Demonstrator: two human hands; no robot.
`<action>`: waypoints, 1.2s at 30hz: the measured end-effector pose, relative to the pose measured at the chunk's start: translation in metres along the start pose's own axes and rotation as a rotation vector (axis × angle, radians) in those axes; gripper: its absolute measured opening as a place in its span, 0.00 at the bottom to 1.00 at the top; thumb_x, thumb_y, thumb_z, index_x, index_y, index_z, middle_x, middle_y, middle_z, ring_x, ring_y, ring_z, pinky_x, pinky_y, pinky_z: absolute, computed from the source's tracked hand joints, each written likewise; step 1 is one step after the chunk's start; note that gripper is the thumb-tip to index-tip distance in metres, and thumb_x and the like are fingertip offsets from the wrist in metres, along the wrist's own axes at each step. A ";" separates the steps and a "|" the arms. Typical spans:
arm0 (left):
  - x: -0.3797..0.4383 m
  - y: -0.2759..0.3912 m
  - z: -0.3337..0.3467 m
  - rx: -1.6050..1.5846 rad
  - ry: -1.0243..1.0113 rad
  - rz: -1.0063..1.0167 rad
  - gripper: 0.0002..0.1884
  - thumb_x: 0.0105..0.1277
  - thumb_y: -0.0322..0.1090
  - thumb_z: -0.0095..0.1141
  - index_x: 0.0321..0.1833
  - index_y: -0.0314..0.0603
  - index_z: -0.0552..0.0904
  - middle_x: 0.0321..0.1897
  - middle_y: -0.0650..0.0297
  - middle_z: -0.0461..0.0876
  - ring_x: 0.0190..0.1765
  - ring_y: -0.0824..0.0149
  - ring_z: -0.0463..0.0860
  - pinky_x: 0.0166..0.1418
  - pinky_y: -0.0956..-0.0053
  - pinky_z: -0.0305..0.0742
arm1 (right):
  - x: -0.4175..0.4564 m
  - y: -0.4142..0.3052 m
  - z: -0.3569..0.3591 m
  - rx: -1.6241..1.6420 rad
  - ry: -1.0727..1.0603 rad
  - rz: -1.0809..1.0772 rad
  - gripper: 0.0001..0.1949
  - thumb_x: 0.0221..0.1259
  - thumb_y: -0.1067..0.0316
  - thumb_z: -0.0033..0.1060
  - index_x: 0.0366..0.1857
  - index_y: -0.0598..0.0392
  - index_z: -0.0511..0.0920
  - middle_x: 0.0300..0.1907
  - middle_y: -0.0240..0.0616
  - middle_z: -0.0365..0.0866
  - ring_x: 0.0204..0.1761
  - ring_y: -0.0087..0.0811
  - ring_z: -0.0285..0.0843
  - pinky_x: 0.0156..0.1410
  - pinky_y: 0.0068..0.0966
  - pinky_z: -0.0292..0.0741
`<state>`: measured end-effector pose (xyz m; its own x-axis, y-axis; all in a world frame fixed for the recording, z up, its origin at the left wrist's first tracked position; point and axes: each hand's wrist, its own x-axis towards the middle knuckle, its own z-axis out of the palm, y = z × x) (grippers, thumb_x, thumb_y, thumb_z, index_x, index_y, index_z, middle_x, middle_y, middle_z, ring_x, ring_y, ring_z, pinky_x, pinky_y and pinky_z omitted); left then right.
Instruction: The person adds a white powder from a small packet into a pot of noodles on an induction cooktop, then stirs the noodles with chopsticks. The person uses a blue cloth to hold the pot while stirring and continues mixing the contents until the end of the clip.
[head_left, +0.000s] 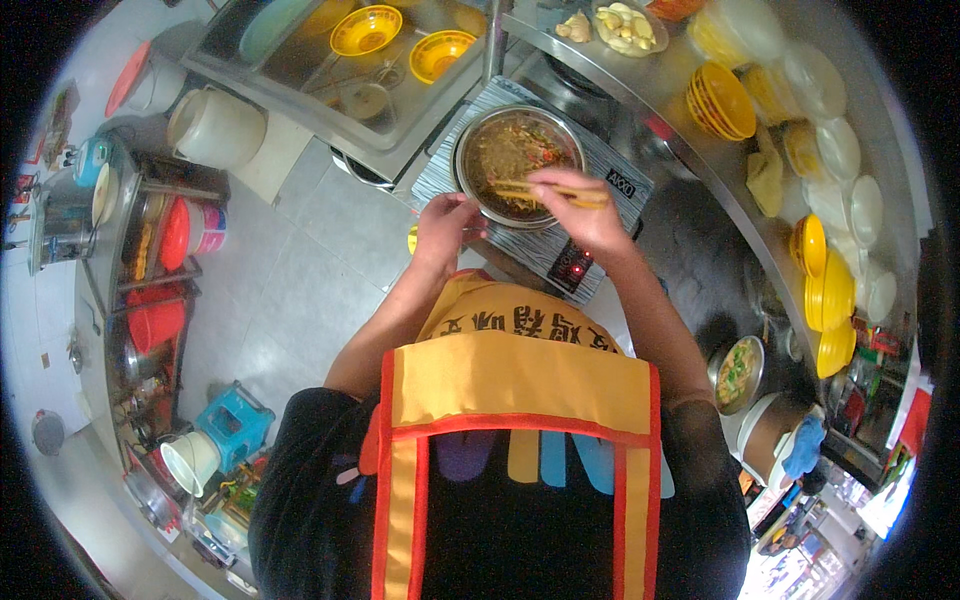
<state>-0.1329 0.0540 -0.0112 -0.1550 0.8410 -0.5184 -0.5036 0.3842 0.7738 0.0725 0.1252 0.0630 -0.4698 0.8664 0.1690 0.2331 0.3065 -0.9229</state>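
A round metal pot (517, 161) stands on a flat electric cooktop (607, 225) with red lights lit on its panel. In the pot lies brownish food in liquid with bits of red and green. My right hand (581, 210) holds a pair of chopsticks (517, 189), whose tips reach over the food. Beside the pot's lower left rim is my left hand (448, 229), fingers bent near something small and reddish or clear; whether it grips this cannot be told. A yellow round thing (412, 238) shows partly behind that hand.
A metal sink (405, 127) with yellow bowls (366, 30) lies at upper left. Stacked yellow bowls (720, 101) and a dish of peeled garlic or ginger (628, 28) stand on the steel shelf to the right. A pan of food (739, 375) sits at lower right.
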 end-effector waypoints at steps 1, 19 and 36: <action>-0.001 0.001 0.000 0.006 0.011 -0.002 0.06 0.70 0.31 0.55 0.41 0.34 0.75 0.30 0.59 0.80 0.31 0.64 0.82 0.35 0.71 0.81 | 0.003 0.002 -0.005 0.055 0.044 0.067 0.08 0.66 0.69 0.64 0.44 0.58 0.84 0.40 0.34 0.87 0.41 0.23 0.83 0.48 0.21 0.79; -0.006 0.003 0.001 0.005 0.017 -0.004 0.06 0.69 0.29 0.55 0.43 0.33 0.76 0.32 0.59 0.80 0.34 0.64 0.83 0.37 0.71 0.81 | 0.011 -0.005 -0.063 0.063 0.109 0.386 0.08 0.68 0.70 0.60 0.43 0.64 0.82 0.40 0.41 0.86 0.42 0.28 0.85 0.48 0.26 0.84; 0.000 -0.001 0.000 -0.015 -0.009 0.002 0.06 0.69 0.29 0.57 0.42 0.35 0.75 0.29 0.59 0.81 0.28 0.66 0.83 0.33 0.74 0.81 | 0.008 -0.031 -0.036 -0.061 -0.060 0.198 0.10 0.62 0.65 0.67 0.39 0.60 0.85 0.34 0.38 0.89 0.37 0.25 0.85 0.45 0.24 0.79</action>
<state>-0.1323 0.0536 -0.0119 -0.1487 0.8451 -0.5135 -0.5158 0.3768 0.7694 0.0925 0.1366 0.1059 -0.4593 0.8876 -0.0362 0.3764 0.1575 -0.9130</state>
